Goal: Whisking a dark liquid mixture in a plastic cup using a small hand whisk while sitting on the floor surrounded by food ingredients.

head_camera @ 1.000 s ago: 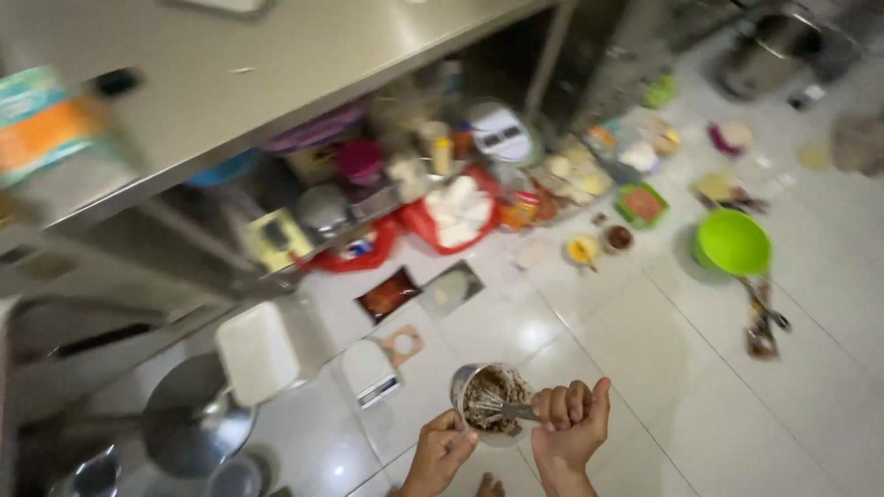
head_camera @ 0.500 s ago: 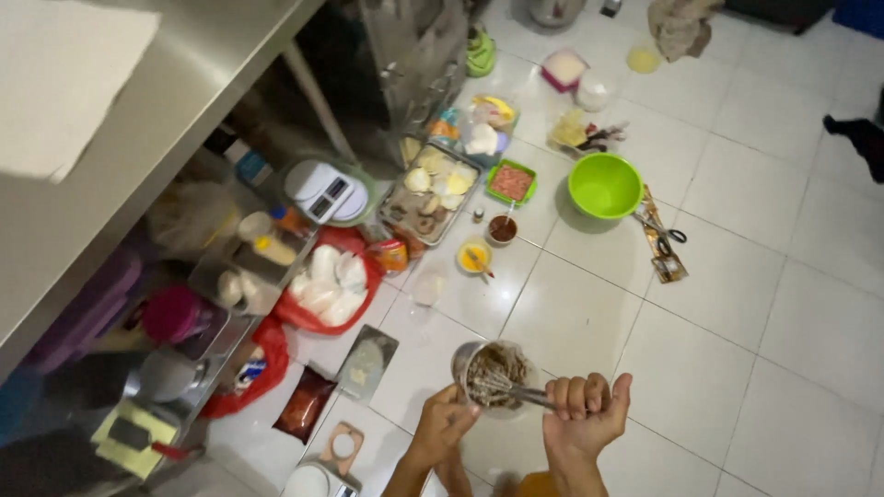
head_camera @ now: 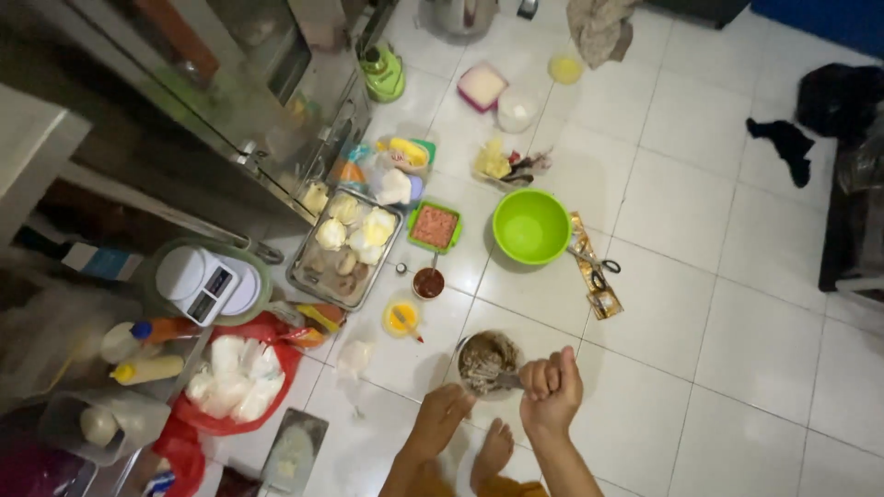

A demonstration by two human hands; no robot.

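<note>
While the left hand (head_camera: 442, 411) steadies the small metal bowl (head_camera: 488, 362) on the white tiled floor (head_camera: 737, 350), the right hand (head_camera: 551, 387) is fisted around a utensil, mixing brownish filling; continued stirring seems needed.

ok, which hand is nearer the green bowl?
Right. The right hand, gripping a utensil in the metal bowl, lies below the green bowl; the left hand sits lower and further left.
</note>
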